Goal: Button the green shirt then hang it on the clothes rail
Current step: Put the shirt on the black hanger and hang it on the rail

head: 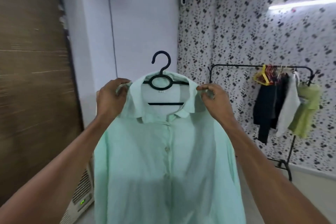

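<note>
Both hands, left hand (111,94) and right hand (212,96), pinch the shoulders of the buttoned pale green cotton shirt (163,160) on its dark plastic hanger (161,78), the black metal clothes rail (261,66) well apart at three o'clock, nearer the right hand

Clothes rail (236,66) well off to the right, left stretch of its bar bare — open room there, right end crowded by yellow hangers (261,78) and hanging garments (283,103), open floor between — green shirt (163,160) fills the foreground
</note>
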